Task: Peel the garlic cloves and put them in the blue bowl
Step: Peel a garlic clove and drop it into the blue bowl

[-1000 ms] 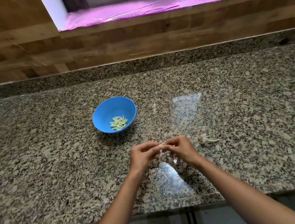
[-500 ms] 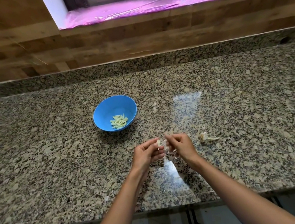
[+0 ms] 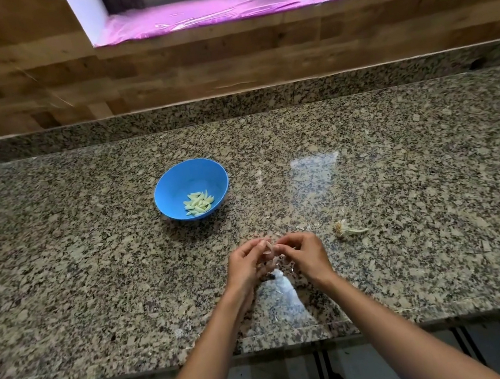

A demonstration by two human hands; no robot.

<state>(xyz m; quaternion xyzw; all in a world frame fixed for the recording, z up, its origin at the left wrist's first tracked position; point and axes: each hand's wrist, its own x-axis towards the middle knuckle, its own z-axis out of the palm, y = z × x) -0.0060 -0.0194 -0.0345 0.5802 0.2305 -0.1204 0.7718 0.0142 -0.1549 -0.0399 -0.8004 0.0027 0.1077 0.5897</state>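
A blue bowl (image 3: pixel 190 178) stands on the granite counter, left of centre, with several pale peeled garlic cloves (image 3: pixel 198 202) in its bottom. Nearer to me, my left hand (image 3: pixel 246 265) and my right hand (image 3: pixel 304 254) meet just above the counter. Both pinch a small garlic clove (image 3: pixel 268 246) between their fingertips; only its pale tip shows. Thin skin scraps lie on the counter under my hands.
A dry garlic stem with its root end (image 3: pixel 346 229) lies on the counter right of my right hand. The counter's front edge (image 3: pixel 283 343) runs below my wrists. A granite backsplash and a wooden wall close the far side.
My hands have stayed together over the same spot, with the fingers shifting slightly on the clove. The bowl and the stem have not moved.
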